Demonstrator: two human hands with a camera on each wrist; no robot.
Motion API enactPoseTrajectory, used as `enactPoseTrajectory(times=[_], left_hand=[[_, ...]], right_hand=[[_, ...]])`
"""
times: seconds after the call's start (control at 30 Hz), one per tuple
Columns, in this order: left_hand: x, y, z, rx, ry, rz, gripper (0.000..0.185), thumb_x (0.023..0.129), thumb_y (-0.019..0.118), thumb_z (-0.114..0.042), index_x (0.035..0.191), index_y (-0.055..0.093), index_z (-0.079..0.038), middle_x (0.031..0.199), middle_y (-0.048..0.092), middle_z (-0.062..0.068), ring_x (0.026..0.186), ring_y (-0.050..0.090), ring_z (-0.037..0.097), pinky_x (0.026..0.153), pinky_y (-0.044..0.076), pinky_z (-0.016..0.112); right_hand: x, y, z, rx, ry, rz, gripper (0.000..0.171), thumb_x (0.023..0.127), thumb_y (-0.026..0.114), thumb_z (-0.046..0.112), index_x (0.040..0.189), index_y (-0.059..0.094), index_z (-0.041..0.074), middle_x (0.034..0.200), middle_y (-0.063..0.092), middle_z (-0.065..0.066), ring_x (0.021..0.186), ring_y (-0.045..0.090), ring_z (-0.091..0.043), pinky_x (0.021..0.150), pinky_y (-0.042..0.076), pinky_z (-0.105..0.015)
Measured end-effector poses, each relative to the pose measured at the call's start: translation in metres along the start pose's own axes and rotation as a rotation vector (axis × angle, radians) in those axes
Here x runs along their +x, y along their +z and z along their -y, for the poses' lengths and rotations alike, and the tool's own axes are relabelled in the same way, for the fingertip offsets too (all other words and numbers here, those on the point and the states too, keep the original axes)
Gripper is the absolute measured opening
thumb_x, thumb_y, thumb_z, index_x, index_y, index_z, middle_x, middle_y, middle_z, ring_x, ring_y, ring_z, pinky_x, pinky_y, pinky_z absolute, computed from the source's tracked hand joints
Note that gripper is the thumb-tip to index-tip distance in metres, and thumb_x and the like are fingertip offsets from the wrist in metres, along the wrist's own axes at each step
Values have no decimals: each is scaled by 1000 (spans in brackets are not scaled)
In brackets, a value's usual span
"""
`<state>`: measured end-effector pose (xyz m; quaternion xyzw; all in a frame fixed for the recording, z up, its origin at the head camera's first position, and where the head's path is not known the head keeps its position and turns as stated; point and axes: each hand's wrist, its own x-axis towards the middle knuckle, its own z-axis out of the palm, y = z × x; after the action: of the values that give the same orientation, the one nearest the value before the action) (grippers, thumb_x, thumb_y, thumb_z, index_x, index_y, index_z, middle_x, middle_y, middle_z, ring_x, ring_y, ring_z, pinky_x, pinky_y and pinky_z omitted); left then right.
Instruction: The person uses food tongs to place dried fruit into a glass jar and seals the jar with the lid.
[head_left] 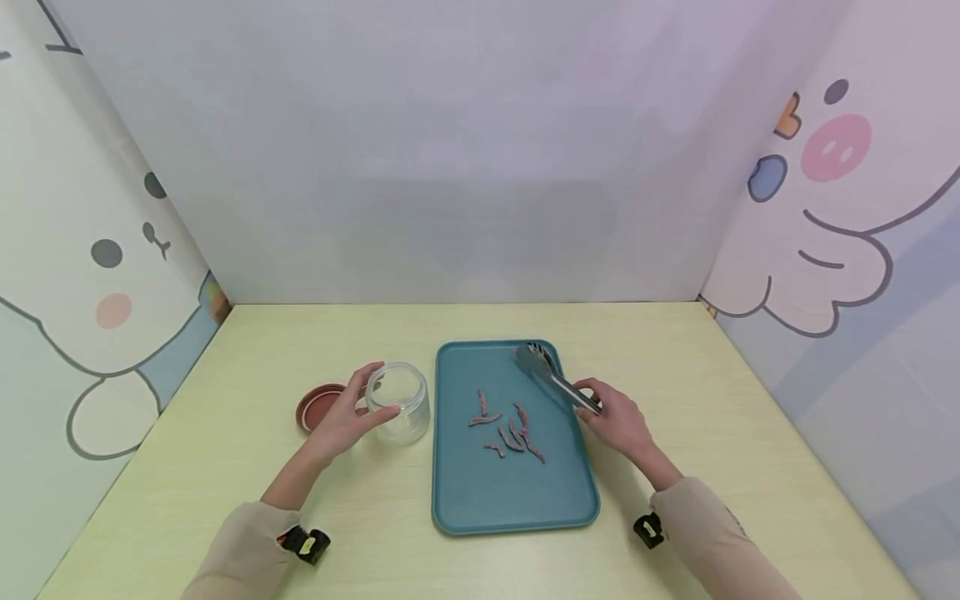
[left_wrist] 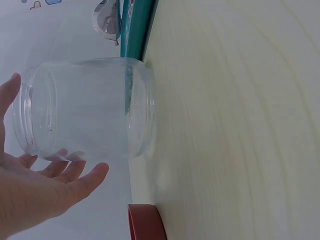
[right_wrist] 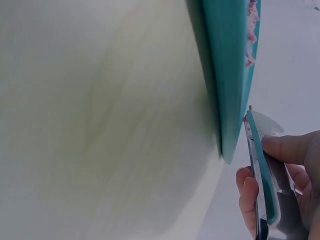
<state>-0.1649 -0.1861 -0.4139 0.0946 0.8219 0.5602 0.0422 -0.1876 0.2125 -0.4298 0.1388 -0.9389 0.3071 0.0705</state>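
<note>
My left hand [head_left: 348,421] grips a clear, open-topped jar [head_left: 408,425], thumb on the near side and fingers on the far side of its rim. The left wrist view shows the jar [left_wrist: 90,107] upright on the table, nothing inside it. With my right hand [head_left: 618,421] I hold metal tongs [head_left: 573,393] by the handle end. Their head reaches over the far right corner of a blue-green tray [head_left: 517,508]; I cannot tell whether it touches the tray. Several thin pinkish-brown strips [head_left: 522,417] lie on the tray's middle, left of the tongs.
A round reddish-brown lid [head_left: 318,408] rests on the pale wooden table [head_left: 360,517], left of the jar and partly behind my left hand. Light cloth walls [head_left: 465,167] with cartoon animals stand at the back and both sides.
</note>
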Motion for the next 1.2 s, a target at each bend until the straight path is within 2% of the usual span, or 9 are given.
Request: enactPoseTrajectory(times=[0.23,0.5,0.73,1.0,1.2], left_hand=[[0,0,1,5,-7,3,77,78,67,-30,138,20,-14,137,26,16,124,24,36,94,32,48],[0,0,0,-1,-1,4,77,78,67,-29,138,20,-13,137,25,16,124,24,36,94,31,48],[0,0,-1,1,-6,5,77,78,67,-30,137,20,-14,137,25,16,123,25,36,93,32,48],[0,0,-1,8,-37,5,76,79,66,-32,137,21,-17,137,26,15,122,27,39,90,36,48],[0,0,-1,2,-35,7,77,78,66,-32,138,20,-16,137,25,15,122,26,38,90,36,48]], right_hand=[[-5,-18,3,23,-41,-25,32,76,66,4,107,57,9,67,50,-2,41,39,-10,34,32,-29],[-11,-43,15,-6,-85,7,34,78,66,6,110,56,11,70,53,1,41,40,-7,36,33,-25],[-14,-61,27,-23,-143,1,35,77,66,5,110,56,13,70,53,4,41,38,-5,37,33,-24],[-15,-70,42,-13,-235,-15,35,78,66,5,109,55,16,71,51,5,39,35,-3,36,30,-22],[-15,-73,58,6,-291,-21,36,78,66,4,109,56,17,72,51,5,40,33,-2,36,28,-20]])
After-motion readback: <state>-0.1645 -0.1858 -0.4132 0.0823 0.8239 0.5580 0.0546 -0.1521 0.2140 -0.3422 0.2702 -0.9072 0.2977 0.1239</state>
